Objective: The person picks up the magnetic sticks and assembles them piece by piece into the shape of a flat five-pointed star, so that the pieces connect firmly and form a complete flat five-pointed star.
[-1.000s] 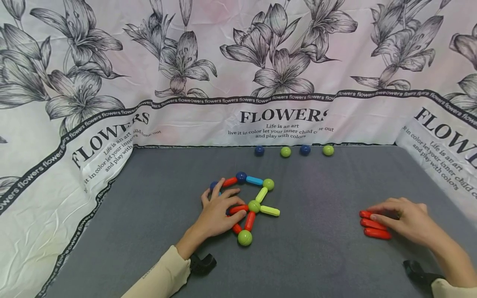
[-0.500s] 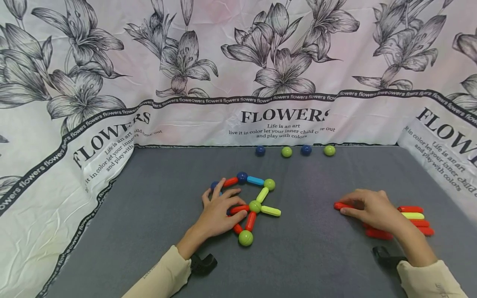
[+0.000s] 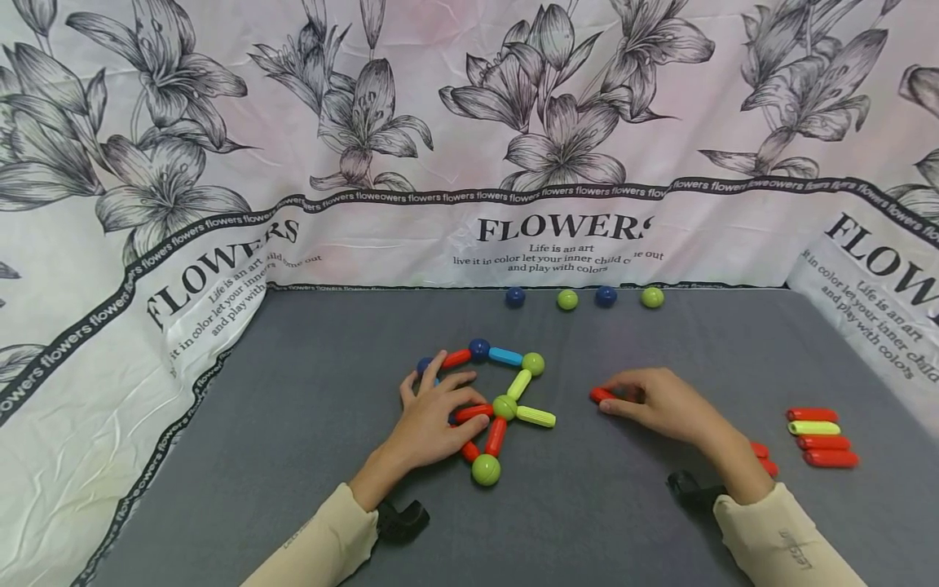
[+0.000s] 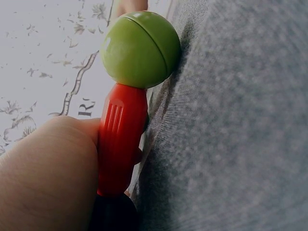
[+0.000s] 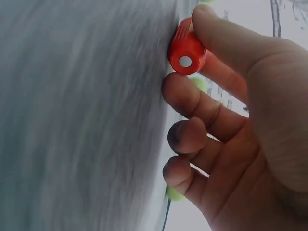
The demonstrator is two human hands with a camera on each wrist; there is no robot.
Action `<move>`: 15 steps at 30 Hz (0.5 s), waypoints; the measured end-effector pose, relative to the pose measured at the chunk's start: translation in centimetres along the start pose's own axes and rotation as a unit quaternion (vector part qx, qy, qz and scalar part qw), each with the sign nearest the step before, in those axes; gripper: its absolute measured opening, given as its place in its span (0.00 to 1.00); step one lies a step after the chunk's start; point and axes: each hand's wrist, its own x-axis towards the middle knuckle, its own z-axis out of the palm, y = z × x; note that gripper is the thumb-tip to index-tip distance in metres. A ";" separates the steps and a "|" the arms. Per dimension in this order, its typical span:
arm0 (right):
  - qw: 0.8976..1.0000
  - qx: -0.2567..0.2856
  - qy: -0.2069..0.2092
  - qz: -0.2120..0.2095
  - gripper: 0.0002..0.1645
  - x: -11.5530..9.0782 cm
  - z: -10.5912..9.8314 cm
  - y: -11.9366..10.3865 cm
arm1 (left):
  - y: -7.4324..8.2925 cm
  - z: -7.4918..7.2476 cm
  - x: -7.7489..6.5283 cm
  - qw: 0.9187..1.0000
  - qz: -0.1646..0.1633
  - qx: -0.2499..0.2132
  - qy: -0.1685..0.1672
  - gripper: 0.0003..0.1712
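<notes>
Right hand (image 3: 663, 401), center right, is pinching a red stick (image 3: 600, 395). Left hand (image 3: 431, 418), center left, is resting spread-fingered on joined sticks (image 3: 495, 438).

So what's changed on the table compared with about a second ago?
The right hand has moved left, toward the ball-and-rod shape, carrying a red rod away from the other two red rods it lay beside. Nothing has visibly been let go. The left hand still rests on the shape, and the four balls at the back haven't visibly moved.
</notes>
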 end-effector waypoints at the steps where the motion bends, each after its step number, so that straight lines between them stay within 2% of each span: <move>1: 1.000 0.001 -0.002 0.002 0.14 0.3 0.2 -0.2 | 0.0 0.0 0.0 1.000 0.001 -0.001 0.001 0.10; 10: 0.999 0.018 0.003 -0.039 0.16 2.3 1.9 -1.5 | 0.0 0.0 0.1 1.000 -0.004 0.003 -0.003 0.10; 15: 0.999 0.034 0.031 -0.029 0.18 2.9 2.7 -1.8 | 0.1 -0.1 0.1 1.000 -0.007 0.002 -0.007 0.11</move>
